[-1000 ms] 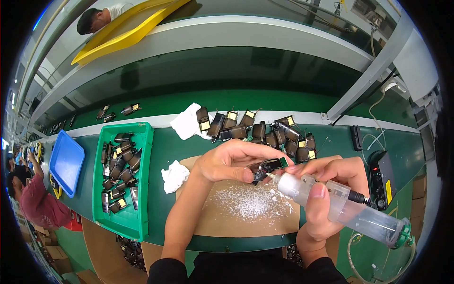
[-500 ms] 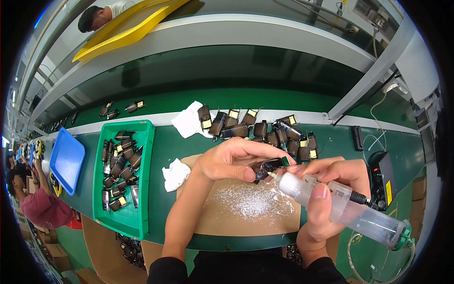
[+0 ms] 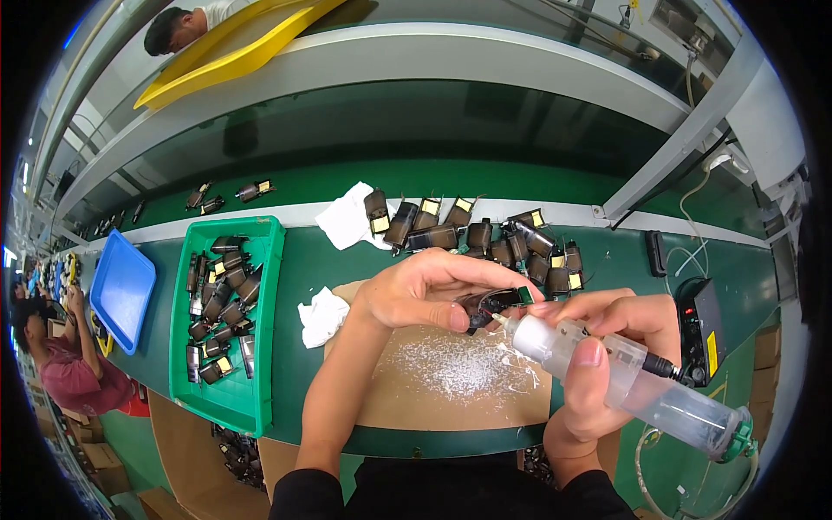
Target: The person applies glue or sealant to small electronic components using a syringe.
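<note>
My left hand (image 3: 420,295) is closed around a small dark translucent housing (image 3: 482,308) with a green edge, held above the brown cardboard sheet (image 3: 390,412). In my right hand (image 3: 611,342) is a glue dispensing syringe (image 3: 680,412) with a clear barrel, its green cap toward the lower right. The syringe's narrow tip points at the housing and meets it or nearly so; my fingers hide part of the contact. White crumbs (image 3: 464,368) lie scattered over the cardboard beneath both hands.
Several similar housings (image 3: 433,237) are heaped beyond my hands beside white tissue (image 3: 347,218). A green tray (image 3: 270,329) of housings and a blue tray (image 3: 123,290) stand left. A black control box (image 3: 700,329) and tubing sit right. A co-worker (image 3: 74,368) is far left.
My hands, the housing and the syringe stay almost still. The few housings on the green strip at the far left have slid slightly right. The far-left co-worker's arm has shifted.
</note>
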`<state>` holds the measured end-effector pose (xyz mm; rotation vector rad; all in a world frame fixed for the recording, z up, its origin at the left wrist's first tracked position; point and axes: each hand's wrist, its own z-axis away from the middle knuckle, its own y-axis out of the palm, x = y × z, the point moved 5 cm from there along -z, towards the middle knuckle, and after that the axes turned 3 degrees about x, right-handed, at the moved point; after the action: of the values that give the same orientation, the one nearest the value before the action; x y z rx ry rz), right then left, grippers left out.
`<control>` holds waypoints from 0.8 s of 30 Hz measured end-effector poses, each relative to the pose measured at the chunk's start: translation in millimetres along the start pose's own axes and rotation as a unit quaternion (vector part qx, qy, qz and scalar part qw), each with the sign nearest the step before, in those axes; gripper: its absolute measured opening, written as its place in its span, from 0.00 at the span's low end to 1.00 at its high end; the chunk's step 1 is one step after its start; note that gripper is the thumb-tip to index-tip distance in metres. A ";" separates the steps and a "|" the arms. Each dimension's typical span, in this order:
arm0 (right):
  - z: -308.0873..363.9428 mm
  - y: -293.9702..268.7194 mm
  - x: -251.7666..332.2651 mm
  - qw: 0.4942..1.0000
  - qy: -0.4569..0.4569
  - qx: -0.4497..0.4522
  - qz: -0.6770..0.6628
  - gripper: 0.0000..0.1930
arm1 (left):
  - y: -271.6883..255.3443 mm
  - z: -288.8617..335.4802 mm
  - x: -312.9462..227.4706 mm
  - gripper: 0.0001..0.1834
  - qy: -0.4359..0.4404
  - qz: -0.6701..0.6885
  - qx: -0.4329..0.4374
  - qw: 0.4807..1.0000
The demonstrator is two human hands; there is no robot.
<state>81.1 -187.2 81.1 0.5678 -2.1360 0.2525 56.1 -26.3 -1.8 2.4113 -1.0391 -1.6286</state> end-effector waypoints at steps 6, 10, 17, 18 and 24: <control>0.8 1.2 2.3 1.000 0.011 -0.007 -0.002 0.12 | -0.1 2.1 -0.7 0.37 -0.004 0.005 0.004 1.000; 2.2 -2.9 1.9 1.000 0.010 0.004 0.016 0.12 | 1.8 0.3 -0.1 0.37 -0.001 0.016 0.017 1.000; 2.5 -1.1 1.8 1.000 0.013 -0.001 0.010 0.13 | 1.6 1.5 -2.0 0.37 0.006 0.003 0.029 1.000; 2.5 -1.1 1.7 1.000 0.008 0.001 0.010 0.13 | 0.9 1.4 -1.7 0.37 0.006 0.004 0.030 1.000; 2.3 -1.2 5.1 1.000 -0.004 0.011 0.011 0.13 | 1.7 1.8 -1.4 0.36 0.003 0.013 0.038 0.999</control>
<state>77.6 -190.7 83.8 0.5595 -2.1503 0.2870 53.5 -26.3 -0.9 2.4380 -1.1461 -1.6007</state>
